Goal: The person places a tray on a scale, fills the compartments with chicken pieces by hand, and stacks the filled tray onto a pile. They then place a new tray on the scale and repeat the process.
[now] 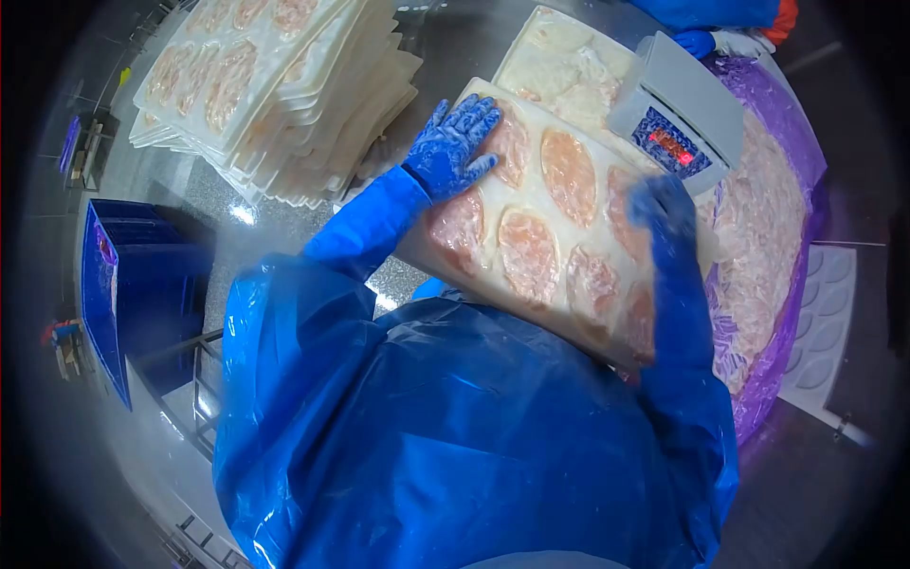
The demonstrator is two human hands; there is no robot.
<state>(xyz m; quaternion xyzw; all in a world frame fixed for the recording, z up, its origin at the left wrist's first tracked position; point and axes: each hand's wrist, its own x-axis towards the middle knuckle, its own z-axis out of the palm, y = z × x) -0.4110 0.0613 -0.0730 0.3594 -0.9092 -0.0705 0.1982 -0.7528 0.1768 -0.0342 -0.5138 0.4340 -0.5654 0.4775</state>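
A white tray (483,213) with leaf-shaped hollows lies in front of me, slightly tilted, with pale pink meat pieces (569,176) in its hollows. My left hand (453,144), in a wet blue glove, rests with fingers spread on the tray's upper left corner, beside one meat piece. My right hand (665,211), also in a blue glove, is over the tray's right side near another piece; motion blurs its fingers, so its grip cannot be made out. Just above it is a grey scale (678,114) with a lit red display.
Stacked filled trays (275,104) stand at the upper left. Right of the tray, a purple-lined container (758,247) holds much meat. An empty moulded tray (823,318) lies beyond. A blue bin (152,294) stands left. A co-worker's gloved hand (739,44) shows top right.
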